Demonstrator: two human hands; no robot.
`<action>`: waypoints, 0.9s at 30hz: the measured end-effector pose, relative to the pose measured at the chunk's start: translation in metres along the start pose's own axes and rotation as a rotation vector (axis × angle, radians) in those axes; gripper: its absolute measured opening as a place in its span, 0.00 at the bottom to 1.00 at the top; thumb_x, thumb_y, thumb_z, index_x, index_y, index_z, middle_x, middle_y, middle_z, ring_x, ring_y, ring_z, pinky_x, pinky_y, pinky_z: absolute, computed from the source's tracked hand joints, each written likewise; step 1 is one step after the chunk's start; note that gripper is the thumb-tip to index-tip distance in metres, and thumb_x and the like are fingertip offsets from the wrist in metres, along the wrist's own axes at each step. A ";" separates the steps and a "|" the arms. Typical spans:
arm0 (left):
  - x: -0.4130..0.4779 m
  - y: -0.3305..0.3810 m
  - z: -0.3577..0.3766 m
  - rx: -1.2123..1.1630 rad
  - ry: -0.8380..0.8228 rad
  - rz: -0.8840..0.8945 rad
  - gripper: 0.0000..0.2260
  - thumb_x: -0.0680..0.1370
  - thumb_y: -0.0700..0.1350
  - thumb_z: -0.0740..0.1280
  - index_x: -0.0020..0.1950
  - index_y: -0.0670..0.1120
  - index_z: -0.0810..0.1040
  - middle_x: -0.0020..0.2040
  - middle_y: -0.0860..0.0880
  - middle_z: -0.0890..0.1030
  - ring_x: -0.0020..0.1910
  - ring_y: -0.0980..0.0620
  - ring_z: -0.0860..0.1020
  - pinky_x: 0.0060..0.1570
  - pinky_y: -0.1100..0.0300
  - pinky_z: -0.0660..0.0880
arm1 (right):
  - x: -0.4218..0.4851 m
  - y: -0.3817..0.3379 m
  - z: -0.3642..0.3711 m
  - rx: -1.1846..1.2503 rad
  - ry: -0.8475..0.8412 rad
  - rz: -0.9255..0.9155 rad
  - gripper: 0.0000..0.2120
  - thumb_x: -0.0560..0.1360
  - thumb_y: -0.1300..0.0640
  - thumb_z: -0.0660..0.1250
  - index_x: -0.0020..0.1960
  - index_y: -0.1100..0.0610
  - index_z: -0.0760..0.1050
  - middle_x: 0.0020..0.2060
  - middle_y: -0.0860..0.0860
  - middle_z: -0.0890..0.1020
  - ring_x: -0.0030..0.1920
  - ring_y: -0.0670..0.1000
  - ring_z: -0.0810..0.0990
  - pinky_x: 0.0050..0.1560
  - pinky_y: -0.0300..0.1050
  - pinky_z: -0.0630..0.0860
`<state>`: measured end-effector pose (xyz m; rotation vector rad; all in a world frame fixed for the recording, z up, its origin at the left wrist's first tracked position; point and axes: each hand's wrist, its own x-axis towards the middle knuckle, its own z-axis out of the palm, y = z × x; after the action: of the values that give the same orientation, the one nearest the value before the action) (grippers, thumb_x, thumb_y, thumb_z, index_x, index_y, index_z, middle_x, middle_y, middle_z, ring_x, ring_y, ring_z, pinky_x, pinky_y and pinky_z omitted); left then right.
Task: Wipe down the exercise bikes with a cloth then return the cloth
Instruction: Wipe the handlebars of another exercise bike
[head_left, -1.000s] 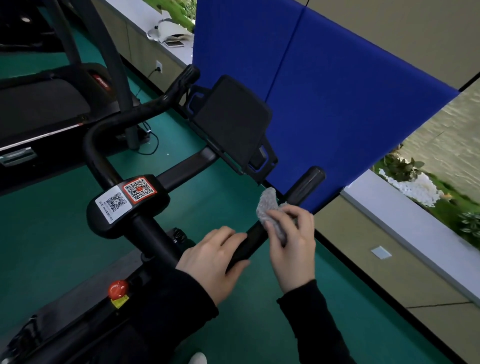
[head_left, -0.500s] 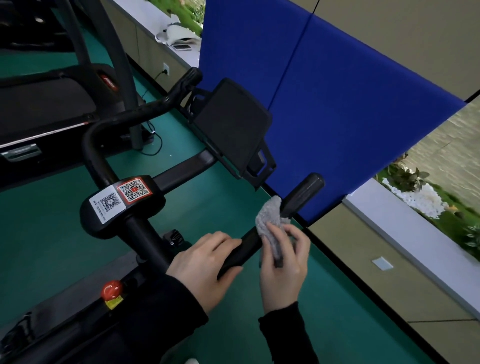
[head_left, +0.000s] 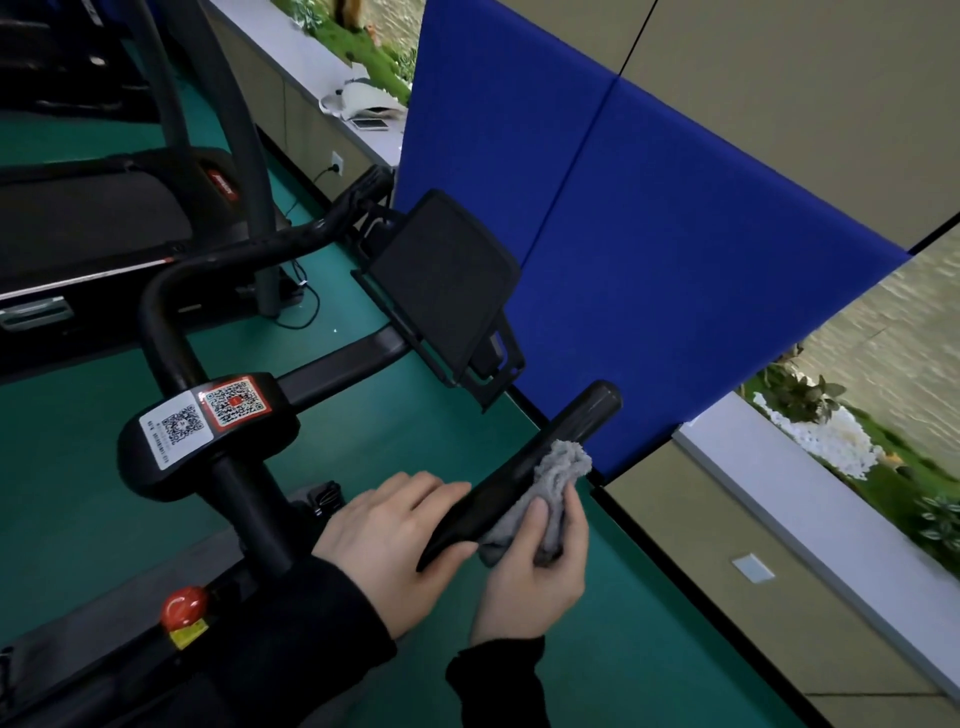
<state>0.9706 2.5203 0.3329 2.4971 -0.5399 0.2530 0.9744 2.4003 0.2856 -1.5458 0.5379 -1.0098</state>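
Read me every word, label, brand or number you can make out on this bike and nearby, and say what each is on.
Nothing reads as words.
White sticker on the handlebar hub: QR code plus fine print, too small to read.
Red sticker beside it: QR code, no legible words.
Red label on the treadmill upright: white lettering, blurred.
Yellow tag under the red knob: no legible text.
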 end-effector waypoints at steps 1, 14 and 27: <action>0.002 0.001 0.001 0.002 -0.008 -0.006 0.19 0.71 0.57 0.61 0.56 0.49 0.80 0.45 0.54 0.80 0.41 0.50 0.80 0.36 0.56 0.79 | 0.001 -0.001 0.002 0.013 0.010 0.008 0.14 0.76 0.64 0.65 0.58 0.51 0.76 0.55 0.51 0.81 0.58 0.49 0.79 0.59 0.47 0.74; 0.015 0.004 0.010 -0.002 -0.082 -0.020 0.19 0.70 0.54 0.65 0.59 0.50 0.78 0.48 0.53 0.79 0.46 0.48 0.80 0.41 0.54 0.79 | 0.022 0.002 0.012 0.124 0.076 0.077 0.12 0.75 0.66 0.67 0.54 0.52 0.76 0.51 0.43 0.80 0.51 0.34 0.78 0.53 0.28 0.72; 0.016 0.004 0.012 -0.024 -0.050 -0.008 0.16 0.68 0.52 0.68 0.55 0.49 0.80 0.44 0.54 0.80 0.41 0.51 0.79 0.38 0.56 0.79 | 0.038 0.014 0.005 0.361 -0.157 0.487 0.12 0.76 0.54 0.64 0.55 0.58 0.78 0.51 0.57 0.84 0.51 0.53 0.81 0.56 0.49 0.76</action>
<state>0.9840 2.5051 0.3301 2.4870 -0.5506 0.1800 1.0009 2.3695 0.2843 -1.0875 0.5520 -0.5667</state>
